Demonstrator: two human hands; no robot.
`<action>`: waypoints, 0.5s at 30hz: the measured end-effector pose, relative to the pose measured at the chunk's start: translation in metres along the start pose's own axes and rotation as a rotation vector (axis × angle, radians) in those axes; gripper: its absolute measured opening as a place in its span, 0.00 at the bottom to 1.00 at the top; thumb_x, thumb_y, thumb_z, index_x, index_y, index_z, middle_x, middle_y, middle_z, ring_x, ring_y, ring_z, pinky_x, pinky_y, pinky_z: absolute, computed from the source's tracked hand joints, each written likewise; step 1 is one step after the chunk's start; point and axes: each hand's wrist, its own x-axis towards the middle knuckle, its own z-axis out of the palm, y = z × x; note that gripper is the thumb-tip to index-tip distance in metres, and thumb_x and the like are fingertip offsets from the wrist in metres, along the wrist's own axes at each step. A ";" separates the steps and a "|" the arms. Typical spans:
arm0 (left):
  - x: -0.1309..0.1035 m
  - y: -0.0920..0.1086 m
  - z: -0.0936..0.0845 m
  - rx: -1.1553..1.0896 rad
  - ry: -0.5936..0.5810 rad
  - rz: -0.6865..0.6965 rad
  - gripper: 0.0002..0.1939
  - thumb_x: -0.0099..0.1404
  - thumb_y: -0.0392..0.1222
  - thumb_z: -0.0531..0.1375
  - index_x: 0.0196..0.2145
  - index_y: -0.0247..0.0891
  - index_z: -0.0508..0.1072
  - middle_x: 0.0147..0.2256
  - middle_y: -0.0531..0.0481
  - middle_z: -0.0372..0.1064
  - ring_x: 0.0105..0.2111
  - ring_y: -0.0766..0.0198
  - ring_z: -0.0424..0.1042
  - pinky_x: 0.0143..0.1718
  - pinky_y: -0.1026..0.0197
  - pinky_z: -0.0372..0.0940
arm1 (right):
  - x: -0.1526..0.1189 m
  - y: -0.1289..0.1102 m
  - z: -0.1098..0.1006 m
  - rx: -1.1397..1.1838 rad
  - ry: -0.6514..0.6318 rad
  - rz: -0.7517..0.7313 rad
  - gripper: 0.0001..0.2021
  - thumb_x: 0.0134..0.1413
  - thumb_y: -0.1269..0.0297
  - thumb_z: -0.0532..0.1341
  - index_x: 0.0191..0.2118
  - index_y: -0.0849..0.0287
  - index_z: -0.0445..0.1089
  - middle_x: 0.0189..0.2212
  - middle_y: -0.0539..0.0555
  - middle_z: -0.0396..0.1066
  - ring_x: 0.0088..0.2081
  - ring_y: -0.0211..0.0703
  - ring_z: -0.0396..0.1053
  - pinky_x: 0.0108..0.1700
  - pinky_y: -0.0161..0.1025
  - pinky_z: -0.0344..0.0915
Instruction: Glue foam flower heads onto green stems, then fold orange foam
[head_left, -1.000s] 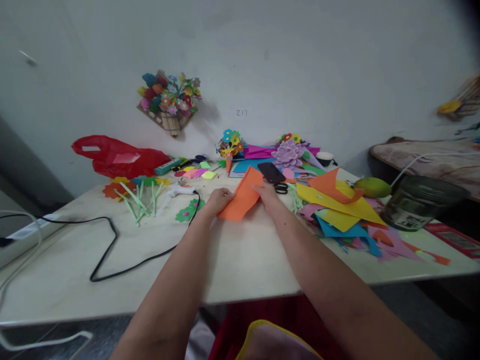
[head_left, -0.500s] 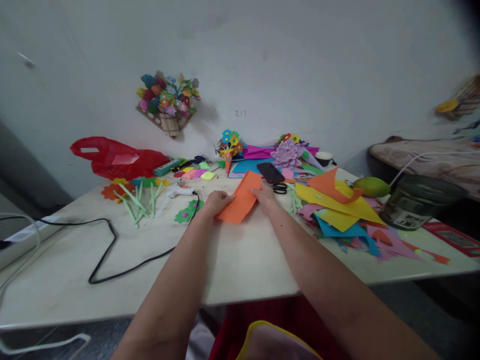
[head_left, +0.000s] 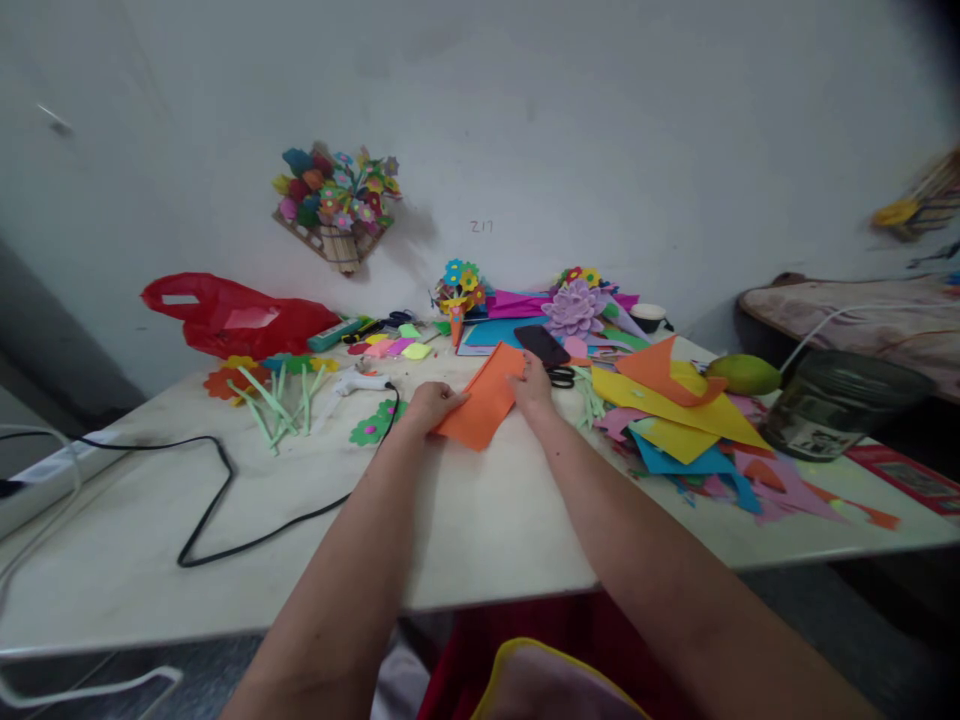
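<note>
An orange craft sheet (head_left: 484, 405), folded along its upper left edge, is held between my two hands over the middle of the table. My left hand (head_left: 435, 407) pinches its left edge with fingers closed. On the opposite edge my right hand (head_left: 532, 388) is closed, thumb on the front face and fingers partly hidden. Just left of my left hand lies a green flower cutout (head_left: 367, 428) with a pink centre. A white glue gun (head_left: 362, 381) rests behind it. Black-handled scissors (head_left: 561, 376) lie right beside my right hand.
Pale green strips (head_left: 270, 405) and a red plastic bag (head_left: 232, 318) are at left. A black cable (head_left: 225, 480) crosses the left tabletop. Coloured scraps (head_left: 682, 420) pile up at right, near a dark jar (head_left: 829, 405) and a green fruit (head_left: 742, 374). A phone (head_left: 541, 345) lies behind.
My right hand has shifted slightly, its fingers moving up along the sheet's right edge. The orange sheet has tilted a little; my left hand stays in place.
</note>
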 end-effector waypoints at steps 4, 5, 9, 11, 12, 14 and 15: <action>0.003 0.000 0.004 0.082 0.002 -0.030 0.21 0.50 0.59 0.56 0.23 0.36 0.71 0.23 0.49 0.66 0.25 0.64 0.62 0.23 0.63 0.53 | -0.002 -0.005 -0.004 -0.061 0.032 0.069 0.31 0.42 0.73 0.55 0.57 0.64 0.52 0.47 0.62 0.64 0.42 0.42 0.67 0.41 0.38 0.66; 0.004 0.000 0.005 0.097 -0.002 -0.032 0.21 0.51 0.59 0.56 0.23 0.36 0.71 0.23 0.49 0.66 0.25 0.64 0.62 0.24 0.63 0.53 | -0.003 -0.007 -0.005 -0.115 0.033 0.050 0.31 0.42 0.73 0.55 0.56 0.64 0.53 0.50 0.62 0.62 0.44 0.43 0.66 0.43 0.39 0.65; 0.005 -0.001 0.005 0.139 -0.024 -0.035 0.22 0.51 0.60 0.55 0.24 0.36 0.73 0.23 0.49 0.66 0.25 0.64 0.63 0.23 0.63 0.52 | -0.007 -0.018 -0.012 -0.428 -0.004 -0.085 0.24 0.44 0.70 0.57 0.52 0.66 0.61 0.54 0.63 0.56 0.53 0.48 0.57 0.53 0.42 0.57; 0.005 -0.001 0.005 0.158 -0.036 -0.022 0.22 0.52 0.59 0.54 0.24 0.35 0.73 0.23 0.49 0.66 0.25 0.64 0.63 0.23 0.63 0.52 | -0.010 -0.023 -0.013 -0.551 -0.094 -0.148 0.21 0.46 0.70 0.56 0.49 0.63 0.64 0.53 0.61 0.60 0.53 0.48 0.56 0.54 0.43 0.54; 0.006 -0.002 0.004 0.164 -0.045 -0.014 0.21 0.53 0.58 0.54 0.24 0.35 0.73 0.23 0.49 0.66 0.25 0.64 0.63 0.23 0.63 0.52 | -0.012 -0.026 -0.013 -0.586 -0.145 -0.171 0.19 0.47 0.70 0.56 0.48 0.62 0.65 0.51 0.59 0.62 0.52 0.47 0.57 0.54 0.43 0.54; 0.006 -0.002 0.003 0.158 -0.070 0.007 0.19 0.53 0.55 0.54 0.24 0.35 0.73 0.22 0.50 0.65 0.24 0.65 0.62 0.23 0.64 0.52 | -0.016 -0.030 -0.011 -0.622 -0.225 -0.202 0.17 0.48 0.70 0.55 0.46 0.59 0.68 0.47 0.56 0.67 0.49 0.47 0.60 0.52 0.43 0.54; 0.006 -0.002 0.002 0.148 -0.085 0.020 0.18 0.53 0.54 0.54 0.24 0.35 0.72 0.21 0.50 0.64 0.24 0.65 0.62 0.23 0.64 0.52 | -0.017 -0.031 -0.010 -0.634 -0.249 -0.215 0.15 0.49 0.69 0.55 0.45 0.58 0.69 0.45 0.55 0.68 0.48 0.47 0.61 0.51 0.43 0.54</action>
